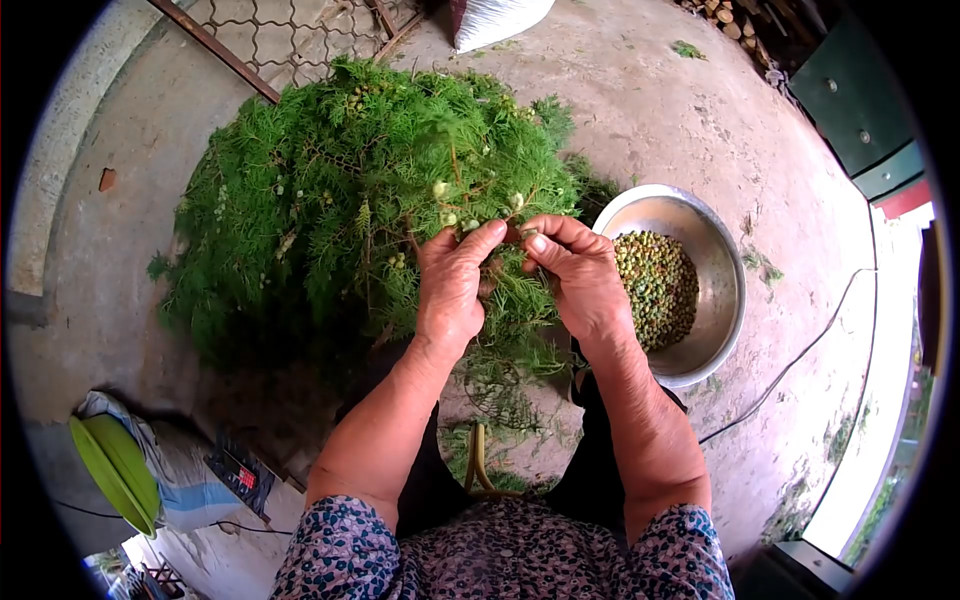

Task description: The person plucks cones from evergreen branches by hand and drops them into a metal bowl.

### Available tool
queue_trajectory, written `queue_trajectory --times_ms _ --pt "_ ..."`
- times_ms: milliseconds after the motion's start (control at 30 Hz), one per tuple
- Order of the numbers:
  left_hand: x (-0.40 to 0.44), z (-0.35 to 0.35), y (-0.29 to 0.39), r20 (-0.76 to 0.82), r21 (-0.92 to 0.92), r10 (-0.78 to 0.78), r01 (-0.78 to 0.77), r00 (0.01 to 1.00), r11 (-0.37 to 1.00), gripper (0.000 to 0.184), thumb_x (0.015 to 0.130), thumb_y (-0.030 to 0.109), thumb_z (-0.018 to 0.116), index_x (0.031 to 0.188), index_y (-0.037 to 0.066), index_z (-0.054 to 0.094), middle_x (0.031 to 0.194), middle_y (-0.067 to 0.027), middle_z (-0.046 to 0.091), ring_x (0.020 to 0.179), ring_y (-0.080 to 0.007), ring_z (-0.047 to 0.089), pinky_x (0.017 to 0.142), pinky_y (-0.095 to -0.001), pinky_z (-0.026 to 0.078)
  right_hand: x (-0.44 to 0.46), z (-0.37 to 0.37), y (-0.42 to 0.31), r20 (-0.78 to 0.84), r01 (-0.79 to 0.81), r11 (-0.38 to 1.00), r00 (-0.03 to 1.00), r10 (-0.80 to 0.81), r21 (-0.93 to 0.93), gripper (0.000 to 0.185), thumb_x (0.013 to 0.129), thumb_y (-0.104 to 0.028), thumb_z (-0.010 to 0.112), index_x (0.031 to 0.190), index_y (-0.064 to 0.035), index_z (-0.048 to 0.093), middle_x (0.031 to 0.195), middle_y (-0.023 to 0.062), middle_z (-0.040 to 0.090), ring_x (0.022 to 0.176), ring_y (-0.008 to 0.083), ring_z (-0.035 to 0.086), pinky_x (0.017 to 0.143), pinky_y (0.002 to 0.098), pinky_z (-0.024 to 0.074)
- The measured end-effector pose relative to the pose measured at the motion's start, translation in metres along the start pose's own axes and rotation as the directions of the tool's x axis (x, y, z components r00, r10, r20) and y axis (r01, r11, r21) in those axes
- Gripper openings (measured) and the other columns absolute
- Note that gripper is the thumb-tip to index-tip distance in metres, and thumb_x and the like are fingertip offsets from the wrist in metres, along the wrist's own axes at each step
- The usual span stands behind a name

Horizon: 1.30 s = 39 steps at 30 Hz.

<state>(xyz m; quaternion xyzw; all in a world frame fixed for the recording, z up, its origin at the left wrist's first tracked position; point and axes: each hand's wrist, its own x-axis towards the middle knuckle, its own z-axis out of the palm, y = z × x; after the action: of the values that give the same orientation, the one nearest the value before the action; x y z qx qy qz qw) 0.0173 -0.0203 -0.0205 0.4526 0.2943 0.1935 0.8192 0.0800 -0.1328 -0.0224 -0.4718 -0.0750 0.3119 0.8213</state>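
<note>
A large heap of green conifer branches (pixel 300 190) lies on the floor in front of me. My left hand (pixel 452 285) is closed, thumb and fingers pinching a leafy sprig (pixel 455 165) that carries pale green cones (pixel 441 190). Close beside it, my right hand (pixel 580 275) pinches a small green cone at the sprig's stem, mostly covered by the fingertips. Just right of that hand stands a metal basin (pixel 722 310), partly filled with small green and brownish cones (pixel 655 285). My right forearm passes over the basin's near left side.
A white sack (pixel 500 22) and a metal grille (pixel 275 40) are at the far side. A lime-green basin (pixel 110 470) leans at the lower left beside a bag (pixel 190 480). A dark cable (pixel 800 375) crosses the floor at right, and stacked firewood (pixel 735 20) sits at the back.
</note>
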Motion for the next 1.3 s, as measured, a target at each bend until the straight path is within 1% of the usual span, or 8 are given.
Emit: queue_trajectory --times_ms 300,500,667,733,867,1133,1200,1300 --pt "-0.003 0.0 -0.003 0.089 0.125 0.105 -0.116 0.99 0.985 0.004 0.075 0.007 0.067 0.076 0.005 0.064 0.068 0.0021 0.06 0.054 -0.0025 0.047 0.047 -0.0177 0.036 0.001 -0.001 -0.012 -0.063 0.004 0.979 0.998 0.009 0.202 0.024 0.081 -0.006 0.06 0.103 -0.0048 0.052 0.078 0.0018 0.056 0.065 0.0101 0.055 0.052 0.0229 0.0412" --pt "-0.01 0.008 0.004 0.138 0.14 0.08 -0.099 0.987 0.985 0.003 0.075 0.005 0.067 0.077 0.006 0.064 0.068 0.0034 0.06 0.053 -0.0013 0.046 0.045 -0.0166 0.033 -0.001 0.006 -0.009 -0.078 0.162 0.925 0.977 -0.2 -0.343 0.017 0.081 -0.008 0.062 0.095 -0.0021 0.056 0.07 -0.0007 0.055 0.055 0.0049 0.045 0.046 0.0181 0.0357" --pt "-0.006 0.001 0.0 0.121 0.135 -0.003 -0.014 0.993 0.991 0.007 0.073 0.007 0.068 0.079 0.006 0.065 0.069 0.0014 0.062 0.055 -0.0026 0.049 0.046 -0.0167 0.032 -0.006 0.005 -0.012 -0.051 0.124 0.964 0.989 -0.14 -0.236 0.009 0.085 -0.011 0.058 0.09 -0.0042 0.056 0.069 -0.0006 0.055 0.051 0.0047 0.044 0.043 0.0193 0.035" --pt "-0.006 0.005 0.004 0.101 0.081 -0.035 0.027 0.994 0.996 0.008 0.072 0.009 0.068 0.079 0.006 0.065 0.071 -0.0001 0.063 0.057 -0.0031 0.05 0.048 -0.0174 0.033 -0.006 0.009 -0.019 -0.149 -0.011 0.998 0.989 0.021 0.068 0.009 0.088 -0.015 0.053 0.089 -0.006 0.055 0.069 0.0002 0.055 0.05 0.0067 0.047 0.043 0.0203 0.0358" --pt "-0.003 0.004 0.004 0.107 -0.006 -0.062 0.063 0.992 0.998 0.01 0.074 0.012 0.065 0.081 0.006 0.065 0.078 -0.0036 0.066 0.069 -0.0066 0.056 0.058 -0.0205 0.039 0.002 -0.006 -0.019 -0.096 0.088 0.953 0.993 -0.063 0.289 0.009 0.086 -0.013 0.055 0.089 -0.0046 0.053 0.073 0.0047 0.056 0.058 0.0134 0.053 0.049 0.0243 0.0405" --pt "-0.006 0.001 0.012 0.151 0.028 -0.154 0.152 0.976 0.988 0.022 0.072 0.023 0.063 0.082 0.003 0.062 0.073 -0.0027 0.058 0.06 -0.0108 0.049 0.045 -0.0227 0.035 -0.001 -0.009 -0.012 0.009 -0.087 0.994 0.996 0.087 0.07 0.009 0.082 -0.007 0.06 0.09 -0.0031 0.06 0.072 0.001 0.058 0.063 0.0083 0.052 0.054 0.0211 0.0407" --pt "-0.004 -0.001 0.012 0.159 -0.032 -0.167 0.175 0.973 0.984 0.017 0.071 0.016 0.062 0.082 0.004 0.065 0.079 -0.0034 0.064 0.074 -0.0112 0.056 0.067 -0.0253 0.042 -0.003 -0.005 -0.015 0.026 -0.08 0.993 0.997 0.078 0.085 0.009 0.082 -0.008 0.06 0.089 -0.0032 0.06 0.071 0.0001 0.057 0.061 0.0078 0.051 0.053 0.0206 0.0398" --pt "-0.002 -0.004 0.013 0.147 -0.023 -0.218 0.224 0.965 0.974 0.018 0.07 0.015 0.063 0.083 0.003 0.064 0.08 -0.0024 0.063 0.073 -0.0112 0.055 0.067 -0.0253 0.042 -0.003 -0.005 -0.014 0.073 -0.049 0.993 0.996 0.042 0.103 0.01 0.081 -0.009 0.062 0.09 -0.0035 0.06 0.07 -0.002 0.056 0.056 0.0068 0.047 0.049 0.019 0.0366"
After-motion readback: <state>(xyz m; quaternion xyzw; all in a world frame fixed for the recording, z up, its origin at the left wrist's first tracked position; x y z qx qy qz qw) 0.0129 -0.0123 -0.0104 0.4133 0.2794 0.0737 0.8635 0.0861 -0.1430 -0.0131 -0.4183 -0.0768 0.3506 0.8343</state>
